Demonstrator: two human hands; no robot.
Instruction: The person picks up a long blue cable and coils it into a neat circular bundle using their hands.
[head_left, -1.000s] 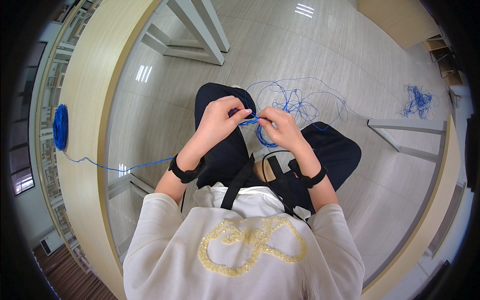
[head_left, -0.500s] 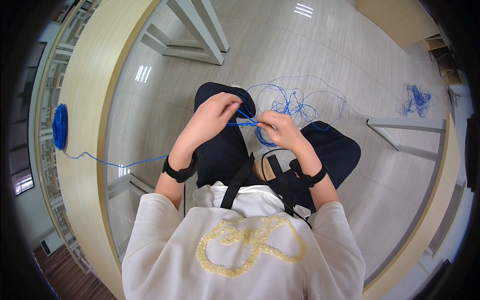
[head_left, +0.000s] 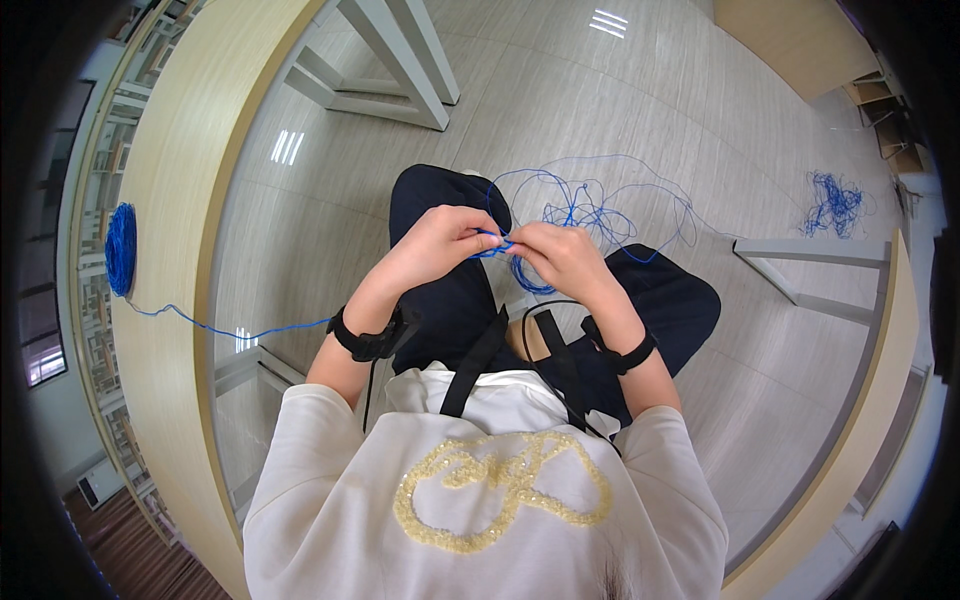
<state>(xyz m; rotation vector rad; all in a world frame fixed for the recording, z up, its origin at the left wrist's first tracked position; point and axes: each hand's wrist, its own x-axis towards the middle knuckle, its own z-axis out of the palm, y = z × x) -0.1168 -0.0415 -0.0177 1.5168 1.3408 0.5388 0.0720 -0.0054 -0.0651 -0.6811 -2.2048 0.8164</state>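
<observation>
Above my lap, my left hand (head_left: 447,242) and my right hand (head_left: 562,257) meet fingertip to fingertip. Both pinch a small looped section of blue cord (head_left: 487,252), and the fingers partly cover it. Directly below my right hand, a bundle of blue cord loops (head_left: 530,280) hangs between my knees. A single blue strand (head_left: 265,330) runs from my left forearm across to a wound blue cord coil (head_left: 121,250) on the left table.
The left table (head_left: 175,130) and the right table (head_left: 893,330) flank me, with grey metal legs (head_left: 395,75) beneath. Loose blue loops (head_left: 580,212) spread beyond my knees. Another blue tangle (head_left: 835,205) lies on the floor at far right. A black cable (head_left: 530,345) crosses near my waist.
My left hand has come down and right, closing the gap to my right hand. The cord that showed as an open loop between them is now mostly covered by fingers.
</observation>
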